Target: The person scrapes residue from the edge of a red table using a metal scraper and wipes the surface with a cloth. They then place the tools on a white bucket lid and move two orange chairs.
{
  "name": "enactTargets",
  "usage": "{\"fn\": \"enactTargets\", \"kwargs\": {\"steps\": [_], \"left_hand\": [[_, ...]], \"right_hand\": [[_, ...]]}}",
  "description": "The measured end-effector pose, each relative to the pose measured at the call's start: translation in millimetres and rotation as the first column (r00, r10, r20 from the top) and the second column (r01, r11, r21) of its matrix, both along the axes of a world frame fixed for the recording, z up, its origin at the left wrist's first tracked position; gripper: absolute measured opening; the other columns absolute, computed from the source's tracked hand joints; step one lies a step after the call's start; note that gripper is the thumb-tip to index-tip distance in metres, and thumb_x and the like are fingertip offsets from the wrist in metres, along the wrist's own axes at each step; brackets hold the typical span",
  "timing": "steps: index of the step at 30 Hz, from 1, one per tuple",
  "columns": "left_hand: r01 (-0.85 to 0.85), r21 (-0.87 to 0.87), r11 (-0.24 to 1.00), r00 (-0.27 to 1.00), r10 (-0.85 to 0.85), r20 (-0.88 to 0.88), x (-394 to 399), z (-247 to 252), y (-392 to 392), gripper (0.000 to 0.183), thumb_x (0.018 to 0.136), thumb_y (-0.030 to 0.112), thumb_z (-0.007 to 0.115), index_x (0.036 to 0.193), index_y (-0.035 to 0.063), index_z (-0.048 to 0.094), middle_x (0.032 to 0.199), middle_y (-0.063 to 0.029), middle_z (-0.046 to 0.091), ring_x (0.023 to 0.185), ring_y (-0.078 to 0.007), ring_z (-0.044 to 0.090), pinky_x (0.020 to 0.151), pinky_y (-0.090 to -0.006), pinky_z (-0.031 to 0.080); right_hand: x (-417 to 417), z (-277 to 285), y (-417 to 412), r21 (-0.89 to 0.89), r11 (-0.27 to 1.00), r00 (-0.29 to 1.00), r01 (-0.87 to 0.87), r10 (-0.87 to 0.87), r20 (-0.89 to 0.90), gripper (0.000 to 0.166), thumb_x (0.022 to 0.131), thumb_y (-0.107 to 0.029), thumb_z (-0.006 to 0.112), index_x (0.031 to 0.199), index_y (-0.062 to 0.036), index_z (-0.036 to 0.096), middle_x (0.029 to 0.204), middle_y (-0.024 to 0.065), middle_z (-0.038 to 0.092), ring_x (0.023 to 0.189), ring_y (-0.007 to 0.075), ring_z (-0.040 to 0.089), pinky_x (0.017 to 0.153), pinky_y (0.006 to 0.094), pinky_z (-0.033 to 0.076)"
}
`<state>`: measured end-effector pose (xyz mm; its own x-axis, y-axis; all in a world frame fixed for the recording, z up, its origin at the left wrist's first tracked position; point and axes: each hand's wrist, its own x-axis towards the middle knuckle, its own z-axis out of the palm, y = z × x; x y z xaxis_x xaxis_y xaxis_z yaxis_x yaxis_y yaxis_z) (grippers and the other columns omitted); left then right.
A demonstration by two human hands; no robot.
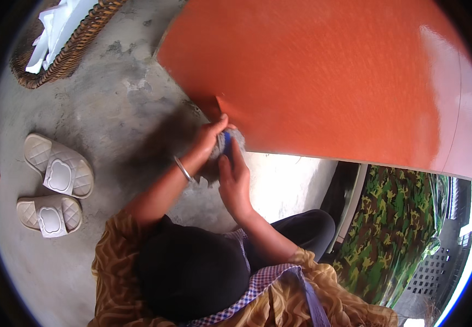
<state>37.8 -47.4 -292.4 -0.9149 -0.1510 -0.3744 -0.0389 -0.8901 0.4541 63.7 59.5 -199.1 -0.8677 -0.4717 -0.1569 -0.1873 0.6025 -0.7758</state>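
My left hand (212, 137), with a silver bangle (184, 169) on its wrist, grips a grey, fuzzy bundle (239, 139) at the near left edge of an orange-red tabletop (301, 81). A blue strip (227, 141) runs along the bundle; whether it is a cloth or a brush, I cannot tell. From the right, the fingers of my right hand (234, 180) close on the same bundle. Parts of the bundle are hidden behind both hands. Just beyond my left thumb, a dark wedge-shaped mark or reflection shows on the glossy surface.
Two pale slippers (58, 175) lie on the concrete floor (109, 106) at left. A wicker basket (70, 57) holding white sheets (62, 28) stands at upper left. Camouflage fabric (387, 229) hangs at right below the tabletop. My bent knee (309, 233) is near my right forearm.
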Motion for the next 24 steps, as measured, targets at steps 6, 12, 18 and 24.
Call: {"fn": "enactTargets", "kwargs": {"steps": [6,12,18,24], "left_hand": [[0.02,0.301,0.953,0.998,-0.037,0.05,9,-29,-43,0.044,0.099,0.047,0.059,0.098,0.0034,0.066,0.083,-0.0057,0.066,0.075,-0.0168,0.065,0.07,-0.0301,0.054],[0.014,0.0,1.0,1.0,-0.014,-0.009,11,10,-6,0.047,0.101,0.048,0.056,0.105,0.0029,0.069,0.085,-0.0031,0.066,0.072,-0.0116,0.062,0.069,-0.0254,0.052],[-0.064,-0.174,0.983,0.998,0.058,-0.038,6,20,1,0.05,0.099,0.049,0.058,0.102,0.0014,0.07,0.08,-0.0003,0.064,0.071,-0.0087,0.06,0.066,-0.0237,0.049],[0.029,-0.017,0.999,0.998,-0.029,0.055,5,12,-29,0.052,0.098,0.052,0.058,0.105,0.0012,0.07,0.085,-0.0019,0.066,0.073,-0.0093,0.062,0.068,-0.0248,0.051]], "right_hand": [[-15,-48,-37,0.069,0.996,0.993,-0.054,0.061,-0.101,0.053,0.096,-0.014,0.054,0.144,0.0058,0.044,0.119,0.0316,0.063,0.109,0.0451,0.063,0.093,0.0453,0.048],[10,-7,1,-0.037,0.998,0.995,-0.056,0.053,-0.089,0.051,0.102,-0.007,0.047,0.15,0.006,0.036,0.116,0.0142,0.065,0.102,0.016,0.059,0.09,0.0274,0.046],[14,9,11,-0.051,0.998,0.998,-0.019,0.016,-0.064,0.052,0.103,-0.008,0.046,0.153,0.003,0.032,0.089,-0.0017,0.054,0.067,0.0034,0.042,0.06,0.0185,0.039],[-3,-20,-15,-0.081,0.996,0.999,-0.037,0.035,-0.024,0.053,0.104,-0.011,0.047,0.152,0.0032,0.032,0.083,-0.0028,0.053,0.062,0.0028,0.04,0.055,0.0186,0.036]]}}
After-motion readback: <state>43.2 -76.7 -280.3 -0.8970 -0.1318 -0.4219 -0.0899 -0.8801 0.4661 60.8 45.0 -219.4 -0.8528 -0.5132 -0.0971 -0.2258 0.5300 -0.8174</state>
